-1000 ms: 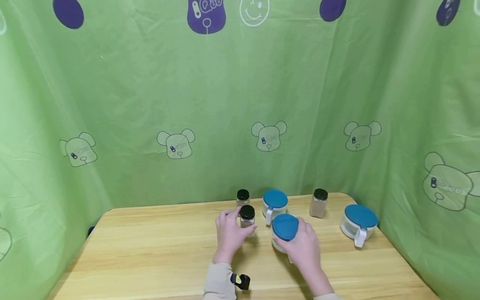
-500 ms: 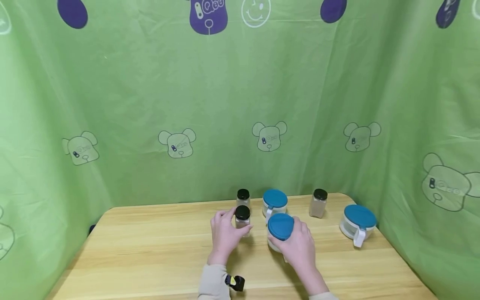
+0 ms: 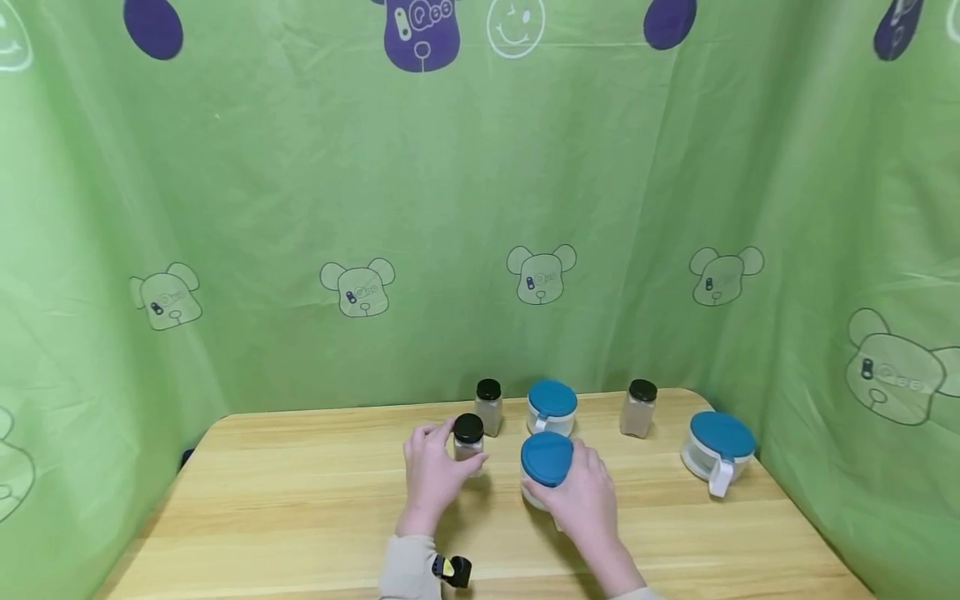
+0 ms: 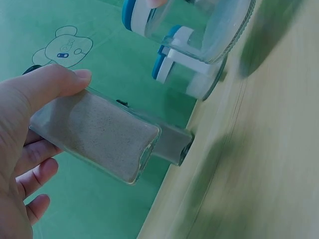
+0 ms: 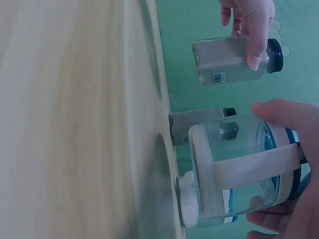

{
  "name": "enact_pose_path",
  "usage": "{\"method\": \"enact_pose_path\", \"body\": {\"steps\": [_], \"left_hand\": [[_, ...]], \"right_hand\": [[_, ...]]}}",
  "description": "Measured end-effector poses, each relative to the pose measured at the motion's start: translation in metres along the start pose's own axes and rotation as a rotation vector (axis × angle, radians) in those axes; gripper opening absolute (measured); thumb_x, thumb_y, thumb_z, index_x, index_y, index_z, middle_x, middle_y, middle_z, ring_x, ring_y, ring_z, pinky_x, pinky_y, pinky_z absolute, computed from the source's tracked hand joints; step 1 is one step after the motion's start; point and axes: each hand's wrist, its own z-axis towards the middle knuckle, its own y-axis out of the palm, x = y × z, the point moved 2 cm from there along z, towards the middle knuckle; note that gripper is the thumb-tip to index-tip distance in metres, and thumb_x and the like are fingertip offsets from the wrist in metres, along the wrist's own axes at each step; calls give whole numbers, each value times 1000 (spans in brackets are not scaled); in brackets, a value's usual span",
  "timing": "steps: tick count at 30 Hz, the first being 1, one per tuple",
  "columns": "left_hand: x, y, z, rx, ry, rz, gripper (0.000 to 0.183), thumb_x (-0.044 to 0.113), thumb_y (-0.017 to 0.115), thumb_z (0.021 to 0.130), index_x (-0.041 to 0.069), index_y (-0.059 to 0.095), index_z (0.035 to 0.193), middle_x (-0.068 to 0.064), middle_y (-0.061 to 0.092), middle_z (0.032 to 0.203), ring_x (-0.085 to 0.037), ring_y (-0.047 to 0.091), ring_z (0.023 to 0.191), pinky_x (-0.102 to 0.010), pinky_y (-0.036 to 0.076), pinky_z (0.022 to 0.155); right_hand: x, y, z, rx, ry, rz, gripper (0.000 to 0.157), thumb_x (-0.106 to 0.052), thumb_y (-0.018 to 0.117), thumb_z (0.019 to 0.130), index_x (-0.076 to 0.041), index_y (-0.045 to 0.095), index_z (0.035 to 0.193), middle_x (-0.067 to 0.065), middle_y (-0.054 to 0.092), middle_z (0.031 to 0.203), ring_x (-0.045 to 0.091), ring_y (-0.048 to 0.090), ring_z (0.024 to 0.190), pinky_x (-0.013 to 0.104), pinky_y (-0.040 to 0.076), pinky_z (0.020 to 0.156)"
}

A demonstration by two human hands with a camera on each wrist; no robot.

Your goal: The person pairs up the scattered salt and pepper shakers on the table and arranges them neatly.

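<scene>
My left hand [image 3: 433, 479] grips a square glass spice jar [image 4: 99, 132] of greyish-brown powder between thumb and fingers, just below its black lid. In the left wrist view its base hangs clear of the table. My right hand [image 3: 588, 504] holds a round glass seasoning jar [image 5: 239, 172] by its upper part, thumb and fingers around the blue lid end. A white handle runs down its side, and the right wrist view shows it raised too. Behind them stand another black-lidded spice jar [image 3: 489, 412] and another blue-lidded seasoning jar [image 3: 552, 402], partly covered by the raised one.
Toward the right of the wooden table [image 3: 300, 500] are a third spice jar [image 3: 637, 414] and a wider blue-lidded jar [image 3: 722, 435] with its handle facing front. A green patterned curtain [image 3: 435, 192] encloses the back and sides. My left sleeve carries a small black device [image 3: 453, 572].
Both hands have shifted left together, carrying the spice jar and the seasoning jar. The spice jar behind now shows more fully; the other jars stay in place.
</scene>
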Motion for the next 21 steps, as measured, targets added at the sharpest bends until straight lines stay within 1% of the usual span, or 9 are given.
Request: {"method": "enact_pose_path", "body": {"steps": [4, 12, 16, 21], "left_hand": [[-4, -6, 0, 3, -20, 1, 73, 37, 89, 64, 6, 64, 125, -14, 65, 117, -30, 48, 113, -48, 39, 95], [-14, -15, -4, -12, -94, -6, 75, 39, 89, 63, 8, 64, 127, -15, 62, 120, -32, 47, 115, -50, 39, 97], [-18, -20, -5, -15, -110, 5, 75, 39, 89, 63, 9, 63, 127, -15, 62, 121, -33, 47, 116, -51, 40, 97], [-20, -27, -6, -17, -115, 15, 75, 40, 89, 64, 10, 63, 128, -16, 62, 122, -33, 47, 116, -52, 40, 96]], "right_hand": [[-6, 3, -2, -3, -6, 8, 102, -51, 85, 65, 7, 42, 136, 27, 58, 121, 41, 58, 108, 60, 49, 88], [-15, 9, -6, -26, -3, 10, 101, -50, 85, 65, 6, 42, 137, 26, 57, 124, 41, 57, 111, 61, 48, 89], [-19, 12, -7, -22, -8, 12, 100, -51, 84, 64, 6, 43, 135, 26, 58, 123, 40, 57, 110, 60, 48, 89], [-26, 14, -8, -33, 0, 17, 100, -51, 84, 64, 5, 43, 135, 25, 58, 123, 39, 57, 111, 60, 48, 90]]}}
